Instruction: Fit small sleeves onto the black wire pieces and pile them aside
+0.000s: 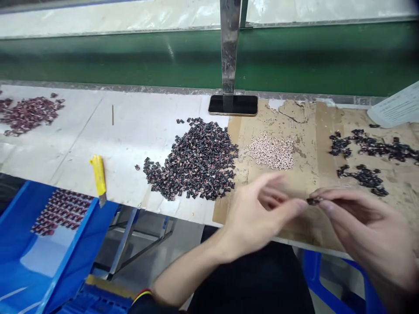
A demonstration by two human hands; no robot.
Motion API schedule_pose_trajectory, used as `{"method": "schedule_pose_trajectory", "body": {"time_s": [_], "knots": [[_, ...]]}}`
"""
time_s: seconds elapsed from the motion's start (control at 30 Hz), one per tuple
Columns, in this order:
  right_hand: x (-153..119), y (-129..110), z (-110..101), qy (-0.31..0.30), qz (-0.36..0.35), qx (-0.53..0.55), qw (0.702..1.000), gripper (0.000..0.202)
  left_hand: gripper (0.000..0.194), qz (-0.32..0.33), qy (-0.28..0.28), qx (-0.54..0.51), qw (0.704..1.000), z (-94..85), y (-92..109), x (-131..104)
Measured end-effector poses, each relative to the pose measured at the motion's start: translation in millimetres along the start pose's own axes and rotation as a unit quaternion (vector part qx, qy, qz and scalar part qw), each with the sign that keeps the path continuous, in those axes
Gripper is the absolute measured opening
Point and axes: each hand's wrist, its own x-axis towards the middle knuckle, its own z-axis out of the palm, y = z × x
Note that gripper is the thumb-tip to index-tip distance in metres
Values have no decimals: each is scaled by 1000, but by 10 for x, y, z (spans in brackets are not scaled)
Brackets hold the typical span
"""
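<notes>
My right hand [369, 231] pinches a small dark piece [313, 201] between thumb and fingertips over the cardboard. Beside it, the thumb tip of my left hand [255, 213] is close to the same piece; its fingers are curled and blurred, and whether they hold anything cannot be made out. Left of my hands lies a large heap of small black pieces [199, 161]. Beyond them is a patch of tiny pinkish pieces [273, 151] on the cardboard. Black pieces [366, 176] also lie in loose clusters at the right.
A phone [233, 105] lies at the foot of a metal post [229, 48]. A yellow cutter [98, 176] rests at the table's front edge. Reddish pieces [32, 113] are at far left, above a blue bin [19, 226]. A translucent container [397, 107] stands at right.
</notes>
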Motion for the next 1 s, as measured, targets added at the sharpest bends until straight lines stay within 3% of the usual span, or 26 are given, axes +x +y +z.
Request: {"method": "schedule_pose_trajectory", "body": {"time_s": [0.03, 0.07, 0.1, 0.17, 0.23, 0.3, 0.37, 0.43, 0.53, 0.63, 0.77, 0.83, 0.9, 1.0], "knots": [[67, 90, -67, 27, 11, -43, 999, 11, 41, 87, 64, 142, 984, -115, -34, 72], [136, 188, -144, 59, 13, -108, 992, 14, 30, 150, 134, 280, 939, -244, -71, 147], [202, 288, -227, 88, 4, -182, 979, 16, 27, 171, 182, 400, 882, -377, -106, 222], [315, 463, -400, 113, -26, -299, 947, 16, 29, 171, 160, 566, 791, -612, -163, 347], [390, 564, -541, 112, -49, -343, 931, 13, 26, 184, 118, 586, 781, -760, -195, 417], [438, 566, -592, 110, -67, -346, 929, 9, 25, 195, 90, 582, 784, -822, -205, 432], [482, 485, -517, 108, -108, -343, 927, 9, 25, 201, 72, 575, 789, -839, -202, 418], [544, 365, -327, 86, -157, -331, 926, 10, 25, 201, 59, 565, 798, -849, -198, 408], [674, 197, 50, -4, -205, -342, 917, 17, 23, 193, 52, 541, 817, -878, -192, 426], [804, 105, 352, -80, -240, -375, 892, 20, 20, 186, 67, 493, 848, -900, -160, 437], [912, 88, 506, -102, -257, -367, 888, 19, 19, 167, 115, 398, 895, -882, -57, 369], [938, 89, 516, -102, -263, -358, 890, 21, 21, 123, 118, 279, 945, -860, -1, 318], [953, 82, 513, -98, -267, -348, 893, 21, 20, 63, 101, 89, 989, -840, 41, 275], [957, 61, 509, -85, -268, -329, 902, 20, 14, 22, 75, -116, 990, -812, 74, 222]]}}
